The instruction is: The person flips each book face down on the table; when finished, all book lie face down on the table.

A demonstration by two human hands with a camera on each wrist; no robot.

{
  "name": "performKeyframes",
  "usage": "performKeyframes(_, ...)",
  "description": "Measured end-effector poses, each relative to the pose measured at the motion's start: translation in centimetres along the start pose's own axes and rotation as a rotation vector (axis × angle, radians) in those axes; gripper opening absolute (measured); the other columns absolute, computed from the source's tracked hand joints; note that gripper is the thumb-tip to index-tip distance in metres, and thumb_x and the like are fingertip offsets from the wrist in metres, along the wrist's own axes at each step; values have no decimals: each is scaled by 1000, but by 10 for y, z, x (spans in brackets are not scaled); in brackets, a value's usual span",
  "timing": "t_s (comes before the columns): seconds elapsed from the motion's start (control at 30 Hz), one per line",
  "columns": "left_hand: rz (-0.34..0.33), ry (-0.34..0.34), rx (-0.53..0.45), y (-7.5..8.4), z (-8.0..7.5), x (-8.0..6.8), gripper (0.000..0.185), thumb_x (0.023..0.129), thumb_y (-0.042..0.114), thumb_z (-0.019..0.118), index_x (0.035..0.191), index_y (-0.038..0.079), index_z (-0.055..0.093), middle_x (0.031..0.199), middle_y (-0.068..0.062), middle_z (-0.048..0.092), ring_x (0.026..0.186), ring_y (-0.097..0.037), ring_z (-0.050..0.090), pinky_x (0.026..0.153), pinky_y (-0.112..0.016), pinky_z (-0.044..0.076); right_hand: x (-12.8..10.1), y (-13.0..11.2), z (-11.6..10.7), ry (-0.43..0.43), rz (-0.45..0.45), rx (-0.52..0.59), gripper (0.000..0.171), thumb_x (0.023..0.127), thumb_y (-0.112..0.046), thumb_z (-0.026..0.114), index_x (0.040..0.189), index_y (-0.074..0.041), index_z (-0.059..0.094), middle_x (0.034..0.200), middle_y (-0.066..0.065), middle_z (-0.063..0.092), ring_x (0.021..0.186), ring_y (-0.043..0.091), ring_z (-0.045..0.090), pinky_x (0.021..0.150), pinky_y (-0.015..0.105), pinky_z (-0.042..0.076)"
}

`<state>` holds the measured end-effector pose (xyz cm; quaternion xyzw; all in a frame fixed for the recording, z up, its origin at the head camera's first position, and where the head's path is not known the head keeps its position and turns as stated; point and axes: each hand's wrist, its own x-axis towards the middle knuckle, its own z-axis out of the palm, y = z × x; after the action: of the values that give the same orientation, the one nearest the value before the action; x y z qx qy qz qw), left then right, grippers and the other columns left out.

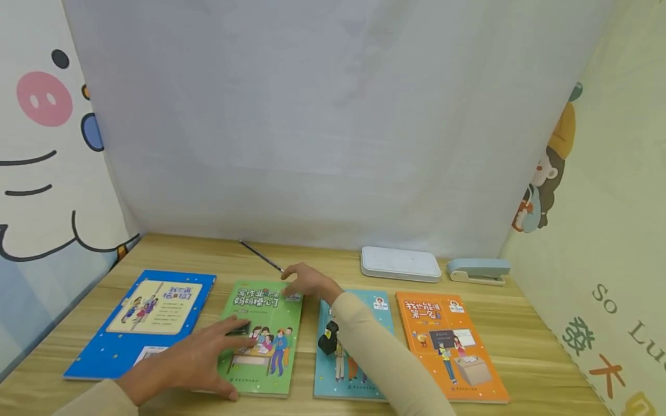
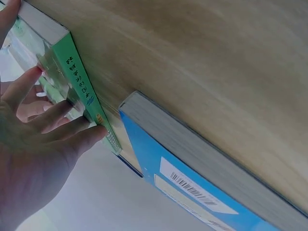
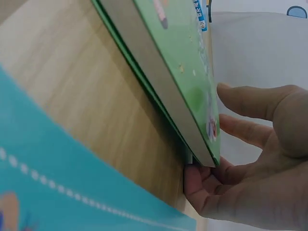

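A green book [image 1: 270, 323] lies second from the left in a row on the wooden table [image 1: 536, 346]. My left hand [image 1: 218, 352] rests flat on its lower left part, fingers spread. The left wrist view shows those fingers [image 2: 53, 118] lying on the cover beside the green spine [image 2: 82, 89]. My right hand [image 1: 299, 283] is at the book's far right corner. In the right wrist view the thumb [image 3: 192, 180] sits under that corner of the green book [image 3: 183, 57] and the fingers [image 3: 240, 130] reach over the cover, so the corner is pinched and slightly raised.
A blue book [image 1: 145, 323] lies left of the green one, a teal book [image 1: 382, 312] and an orange book [image 1: 447, 346] to its right. Behind them are a pencil [image 1: 260, 256], a white flat box [image 1: 400, 263] and a pale blue stapler [image 1: 478, 270]. Fabric walls enclose the table.
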<state>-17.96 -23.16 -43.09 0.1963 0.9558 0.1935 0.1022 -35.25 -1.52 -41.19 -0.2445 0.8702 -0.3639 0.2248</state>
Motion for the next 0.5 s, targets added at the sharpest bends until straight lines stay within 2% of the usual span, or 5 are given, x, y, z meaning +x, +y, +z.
performKeyframes(0.1, 3, -1, 2, 1, 0, 1, 87, 64, 65, 84, 141, 33, 58, 160, -14, 35, 143, -52, 32, 104, -77, 32, 0, 0, -1, 11, 7, 33, 45, 93, -11, 70, 136, -4, 58, 158, 17, 37, 139, 37, 44, 106, 51, 47)
performKeyframes(0.27, 13, 7, 10, 1, -1, 1, 88, 64, 64, 85, 141, 32, 58, 159, -14, 35, 143, -53, 33, 104, -76, 33, -2, -2, -5, 33, 37, 127, 45, 92, -6, 70, 135, -5, 59, 156, 18, 39, 119, 33, 58, 95, 49, 54)
performKeyframes(0.33, 8, 6, 9, 1, -1, 1, 88, 64, 63, 85, 141, 32, 58, 160, -14, 35, 143, -53, 33, 104, -76, 33, -2, 0, -6, 31, 58, 172, 44, 91, -3, 70, 134, -5, 61, 155, 18, 40, 120, 35, 59, 97, 50, 54)
performKeyframes(0.4, 2, 2, 8, 1, -1, 1, 87, 64, 62, 85, 141, 32, 57, 160, -14, 35, 143, -53, 32, 104, -76, 33, -1, 4, -7, 26, 67, 206, 44, 90, -2, 70, 133, -5, 62, 156, 18, 40, 128, 38, 55, 102, 51, 51)
performKeyframes(0.5, -2, -2, 1, 0, -1, 0, 87, 64, 62, 85, 141, 32, 57, 160, -14, 34, 142, -54, 32, 104, -77, 33, -1, 9, -9, -9, 82, 280, 46, 90, 2, 69, 135, -5, 61, 155, 19, 41, 127, 37, 57, 103, 49, 52)
